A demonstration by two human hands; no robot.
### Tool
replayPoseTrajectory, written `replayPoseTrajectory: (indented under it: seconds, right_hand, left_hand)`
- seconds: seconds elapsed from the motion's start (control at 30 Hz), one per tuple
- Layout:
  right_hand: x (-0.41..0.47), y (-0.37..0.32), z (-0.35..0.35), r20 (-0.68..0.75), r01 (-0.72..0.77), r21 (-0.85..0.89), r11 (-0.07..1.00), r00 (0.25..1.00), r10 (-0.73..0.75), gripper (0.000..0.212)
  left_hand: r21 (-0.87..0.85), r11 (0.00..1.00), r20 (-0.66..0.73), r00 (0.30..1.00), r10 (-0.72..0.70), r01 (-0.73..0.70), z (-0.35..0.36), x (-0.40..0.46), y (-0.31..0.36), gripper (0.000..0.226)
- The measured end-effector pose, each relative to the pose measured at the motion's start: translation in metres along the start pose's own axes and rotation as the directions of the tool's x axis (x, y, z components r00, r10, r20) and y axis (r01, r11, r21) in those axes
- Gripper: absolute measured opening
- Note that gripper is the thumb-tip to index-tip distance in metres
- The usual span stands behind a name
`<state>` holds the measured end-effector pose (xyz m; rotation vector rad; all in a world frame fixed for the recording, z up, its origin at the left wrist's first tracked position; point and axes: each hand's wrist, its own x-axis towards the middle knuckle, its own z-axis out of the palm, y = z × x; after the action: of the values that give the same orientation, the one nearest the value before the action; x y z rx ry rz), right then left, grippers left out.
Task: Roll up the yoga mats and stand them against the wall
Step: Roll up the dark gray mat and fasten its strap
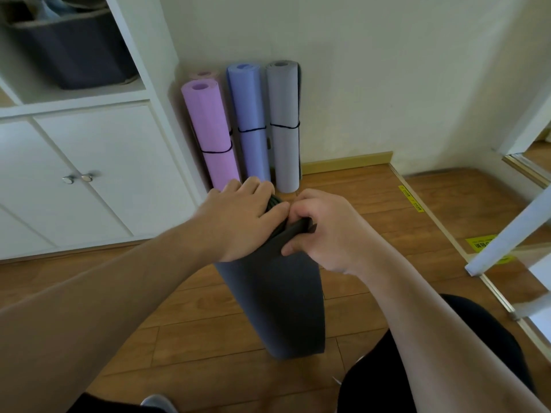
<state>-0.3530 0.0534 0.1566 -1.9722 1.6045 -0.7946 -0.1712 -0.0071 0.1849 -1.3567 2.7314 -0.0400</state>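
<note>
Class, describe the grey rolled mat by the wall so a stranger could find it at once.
Find the white cabinet on the left; rolled mats stand beside it against the wall. The grey mat is the rightmost, next to the blue mat. It alone is grey, with a black band round its middle.
</note>
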Motion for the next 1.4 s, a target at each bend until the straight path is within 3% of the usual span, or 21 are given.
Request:
replayPoseTrajectory:
  seconds: [0.1,0.2,0.23,0.3,0.4,0.53,0.6,0.73,0.83,0.9,0.97,1.03,1.17,1.4]
  right_hand:
    - [-0.003,-0.001,0.004,-0.037,-0.026,-0.018,1.0,0.999,0.025,0.037]
    - [-0.004,0.0,0.006,-0.178,-0.127,0.026,0.992,0.975,0.13,0.086]
    - [-0.004,0.0,0.008,-0.222,-0.143,0.022,0.989,0.964,0.144,0.089]
    - [-0.007,0.0,0.014,-0.278,-0.14,-0.009,0.99,0.951,0.133,0.068]
    - [-0.009,-0.001,0.022,-0.228,-0.119,-0.035,0.992,0.968,0.108,0.032]
    - [-0.012,-0.008,0.029,-0.098,-0.159,0.066,0.985,0.981,0.165,0.02]
    - [-0.014,-0.016,0.036,-0.022,-0.193,0.152,0.969,0.98,0.199,0.032]
    - [-0.019,-0.034,0.048,0.051,-0.22,0.146,0.965,0.975,0.215,0.114]
    - [-0.023,-0.04,0.056,-0.114,-0.264,0.121,0.957,0.954,0.278,0.127]
    - [-0.022,-0.031,0.056,-0.181,-0.228,0.249,0.941,0.944,0.276,0.121]
    - [-0.022,-0.018,0.048,-0.175,-0.198,0.337,0.921,0.947,0.268,0.11]
    - [-0.022,-0.006,0.036,-0.132,-0.169,0.364,0.916,0.964,0.23,0.103]
    - [-0.022,0.007,0.02,-0.023,-0.117,0.402,0.908,0.99,0.138,0.103]
    - [-0.015,0.026,0.003,0.072,0.002,0.482,0.876,0.997,-0.042,0.093]
  left_hand:
    - [-0.043,0.999,0.002,1.0,-0.025,0.025,0.0,-0.004,0.001,0.046]
    - [-0.064,0.997,0.007,0.999,-0.034,0.035,0.002,-0.009,0.002,0.081]
    - [-0.084,0.996,-0.002,0.999,-0.044,0.043,0.003,-0.011,0.002,0.085]
    - [-0.115,0.991,-0.015,0.997,-0.071,0.069,0.003,-0.011,0.002,0.087]
    - [-0.118,0.985,-0.014,0.991,-0.129,0.127,0.003,-0.012,0.003,0.075]
    - [-0.216,0.939,-0.038,0.959,-0.282,0.268,0.002,-0.011,0.005,0.053]
    - [-0.26,0.901,-0.047,0.927,-0.372,0.348,0.001,-0.006,0.008,0.046]
    - [-0.273,0.859,-0.046,0.886,-0.461,0.433,-0.002,0.002,0.022,0.05]
    - [-0.286,0.877,0.025,0.918,-0.396,0.386,-0.005,0.006,0.03,0.047]
    - [-0.35,0.885,0.09,0.951,-0.295,0.308,-0.013,0.01,0.025,0.051]
    - [-0.52,0.828,0.188,0.974,-0.129,0.21,-0.027,0.011,0.008,0.065]
    - [-0.616,0.779,0.292,0.952,0.086,0.119,-0.035,0.006,-0.012,0.082]
    - [-0.353,0.933,0.241,0.957,0.164,-0.071,-0.016,0.007,-0.04,0.144]
    - [-0.273,0.937,0.2,0.94,0.276,-0.217,-0.015,0.002,-0.018,0.155]
